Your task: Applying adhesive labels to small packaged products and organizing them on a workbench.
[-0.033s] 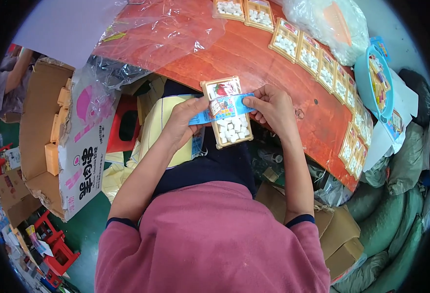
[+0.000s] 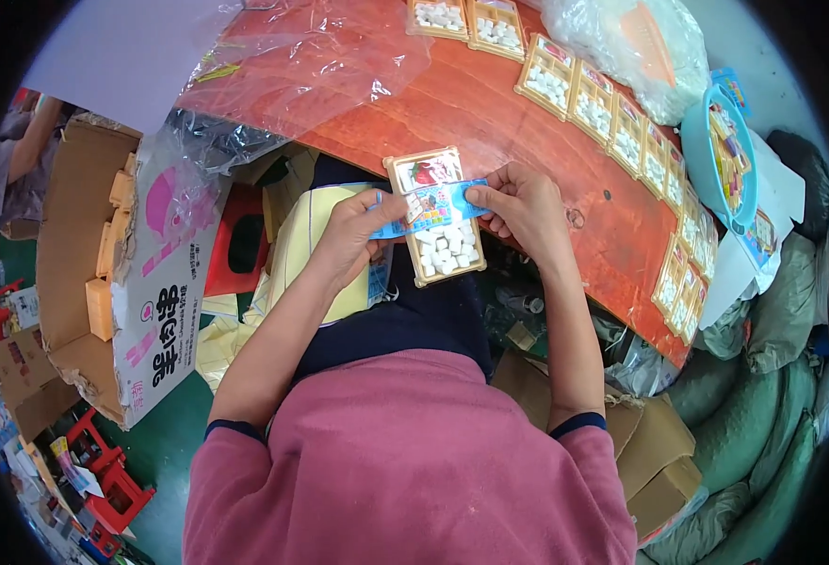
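In front of my lap, at the table's near edge, is a tan plastic tray (image 2: 449, 250) of small white blocks, with a red picture showing in its upper part. A blue printed paper strip (image 2: 445, 206) lies across the tray's middle. My left hand (image 2: 356, 226) pinches the strip's left part beside the tray, its thumb on top. My right hand (image 2: 525, 209) pinches the strip's right end between thumb and fingers. The fingers underneath are partly hidden.
Several similar filled trays (image 2: 592, 111) line the far and right edge of the red-brown table (image 2: 490, 104). A light-blue basket (image 2: 722, 160) of colourful pieces and a clear plastic bag (image 2: 636, 56) are at the right. An open carton (image 2: 165, 311) with orange trays stands left.
My left thumb has moved slightly right along the paper strip. The tray has shifted barely to the left; my right hand is almost unmoved.
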`<control>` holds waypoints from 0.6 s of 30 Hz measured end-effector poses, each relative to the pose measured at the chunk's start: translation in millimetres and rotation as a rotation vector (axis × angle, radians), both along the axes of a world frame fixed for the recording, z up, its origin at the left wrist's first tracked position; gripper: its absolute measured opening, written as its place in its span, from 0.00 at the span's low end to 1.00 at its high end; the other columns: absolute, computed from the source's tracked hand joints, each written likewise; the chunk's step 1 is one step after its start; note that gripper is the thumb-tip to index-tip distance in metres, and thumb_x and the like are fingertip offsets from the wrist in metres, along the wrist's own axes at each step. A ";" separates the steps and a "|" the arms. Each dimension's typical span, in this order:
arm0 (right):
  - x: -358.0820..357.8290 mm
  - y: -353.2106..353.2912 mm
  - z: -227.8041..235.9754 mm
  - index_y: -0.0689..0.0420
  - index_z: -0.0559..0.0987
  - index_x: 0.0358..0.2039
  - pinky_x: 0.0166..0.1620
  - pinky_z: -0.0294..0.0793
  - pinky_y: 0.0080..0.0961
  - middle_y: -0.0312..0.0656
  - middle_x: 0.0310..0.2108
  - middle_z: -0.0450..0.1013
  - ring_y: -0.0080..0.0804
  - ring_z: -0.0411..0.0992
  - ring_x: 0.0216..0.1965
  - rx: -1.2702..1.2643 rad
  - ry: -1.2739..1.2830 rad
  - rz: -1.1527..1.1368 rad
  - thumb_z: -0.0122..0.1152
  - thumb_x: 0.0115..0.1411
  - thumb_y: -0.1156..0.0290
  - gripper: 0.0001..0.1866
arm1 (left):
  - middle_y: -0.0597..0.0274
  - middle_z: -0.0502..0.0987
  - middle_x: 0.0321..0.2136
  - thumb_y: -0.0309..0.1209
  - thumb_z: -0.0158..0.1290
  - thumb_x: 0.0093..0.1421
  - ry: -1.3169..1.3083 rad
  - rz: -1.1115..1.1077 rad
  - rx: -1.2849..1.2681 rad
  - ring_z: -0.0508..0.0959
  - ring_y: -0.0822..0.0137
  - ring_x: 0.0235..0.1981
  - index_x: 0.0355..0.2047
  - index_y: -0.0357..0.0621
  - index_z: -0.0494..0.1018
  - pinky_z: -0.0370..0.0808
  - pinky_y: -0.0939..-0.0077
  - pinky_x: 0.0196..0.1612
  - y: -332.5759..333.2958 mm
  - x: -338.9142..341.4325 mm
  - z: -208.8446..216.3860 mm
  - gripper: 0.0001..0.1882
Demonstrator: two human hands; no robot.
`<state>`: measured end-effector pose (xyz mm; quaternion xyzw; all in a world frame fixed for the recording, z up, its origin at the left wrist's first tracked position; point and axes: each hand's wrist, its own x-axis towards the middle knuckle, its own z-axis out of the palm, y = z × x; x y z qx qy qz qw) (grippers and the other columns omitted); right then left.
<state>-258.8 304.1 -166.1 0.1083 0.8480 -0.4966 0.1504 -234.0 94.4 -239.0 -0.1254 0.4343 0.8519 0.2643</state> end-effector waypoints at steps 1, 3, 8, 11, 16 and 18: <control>0.4 0.0 -0.1 0.64 0.75 0.27 0.16 0.64 0.12 0.36 0.17 0.71 0.15 0.66 0.15 0.002 0.002 -0.004 0.66 0.50 0.70 0.11 | 0.59 0.75 0.33 0.33 0.54 0.57 0.002 -0.004 0.002 0.76 0.72 0.34 0.40 0.36 0.70 0.76 0.77 0.36 2.3 0.0 1.1 0.15; 0.1 -0.1 0.1 0.64 0.76 0.27 0.16 0.64 0.12 0.36 0.17 0.71 0.15 0.67 0.15 0.010 -0.004 0.011 0.67 0.50 0.70 0.11 | 0.58 0.75 0.34 0.35 0.57 0.55 0.006 0.010 -0.049 0.76 0.72 0.35 0.39 0.35 0.70 0.76 0.77 0.38 4.8 -1.5 6.7 0.16; 0.4 -0.8 1.8 0.63 0.76 0.28 0.16 0.64 0.12 0.36 0.16 0.71 0.15 0.66 0.14 0.045 0.010 0.002 0.68 0.48 0.69 0.13 | 0.58 0.76 0.34 0.34 0.56 0.55 -0.031 -0.090 -0.062 0.76 0.72 0.35 0.38 0.34 0.71 0.76 0.78 0.38 1.4 -4.6 4.0 0.16; 2.6 -2.5 3.7 0.63 0.76 0.28 0.17 0.65 0.15 0.37 0.17 0.72 0.18 0.67 0.15 0.130 0.062 0.023 0.70 0.46 0.68 0.14 | 0.58 0.76 0.34 0.32 0.56 0.54 -0.046 -0.059 0.033 0.77 0.71 0.35 0.38 0.33 0.71 0.75 0.77 0.38 2.8 -1.4 -2.9 0.15; 18.0 -5.0 -5.3 0.63 0.76 0.27 0.24 0.69 0.21 0.39 0.20 0.73 0.23 0.71 0.21 0.349 0.398 0.078 0.71 0.43 0.66 0.16 | 0.56 0.76 0.35 0.29 0.56 0.53 -0.062 0.012 0.124 0.78 0.68 0.35 0.39 0.34 0.71 0.75 0.72 0.41 3.4 9.5 -5.0 0.15; 24.2 -5.9 -1.2 0.62 0.77 0.31 0.29 0.70 0.21 0.40 0.22 0.74 0.26 0.72 0.24 0.452 0.508 0.120 0.69 0.45 0.67 0.15 | 0.55 0.76 0.35 0.28 0.56 0.53 -0.045 0.003 0.140 0.78 0.68 0.35 0.40 0.34 0.71 0.75 0.73 0.42 1.5 11.2 -2.8 0.15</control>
